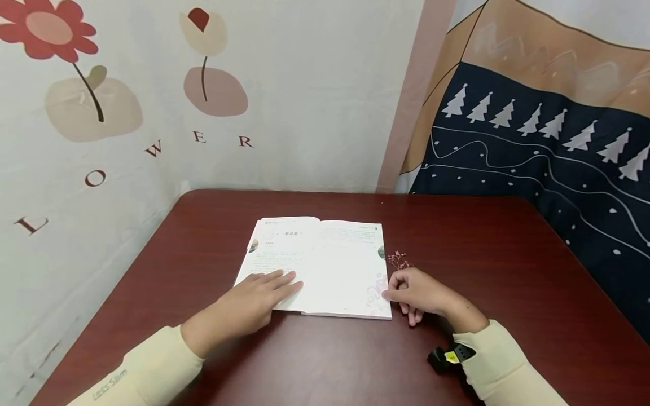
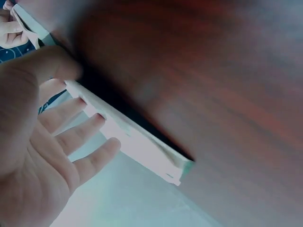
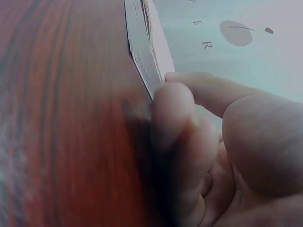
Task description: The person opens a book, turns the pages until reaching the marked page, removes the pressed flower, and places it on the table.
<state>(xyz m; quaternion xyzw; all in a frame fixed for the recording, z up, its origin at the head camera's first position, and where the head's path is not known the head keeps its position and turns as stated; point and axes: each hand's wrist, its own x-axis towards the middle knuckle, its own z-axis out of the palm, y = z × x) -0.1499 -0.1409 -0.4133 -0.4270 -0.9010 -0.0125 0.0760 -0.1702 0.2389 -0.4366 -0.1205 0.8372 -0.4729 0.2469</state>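
An open book (image 1: 340,270) with printed white pages lies on the dark red-brown table. My left hand (image 1: 261,296) rests on the lower left page, fingers extended and slightly spread. In the left wrist view the left hand (image 2: 52,127) shows its palm side beside the book's edge (image 2: 137,137). At the lower right edge of the book, my right hand (image 1: 424,293) pinches the page edge between thumb and curled forefinger. The right wrist view shows the thumb (image 3: 203,87) on the page side of the book's corner (image 3: 147,61); how many pages it holds is hidden.
A small pinkish sprig (image 1: 398,260) shows just behind the right hand, beside the book. The table (image 1: 457,225) reaches back to a printed white curtain (image 1: 315,113); a dark cloth with white trees (image 1: 533,141) hangs at the right. A black wrist device (image 1: 449,356) sits at the right cuff.
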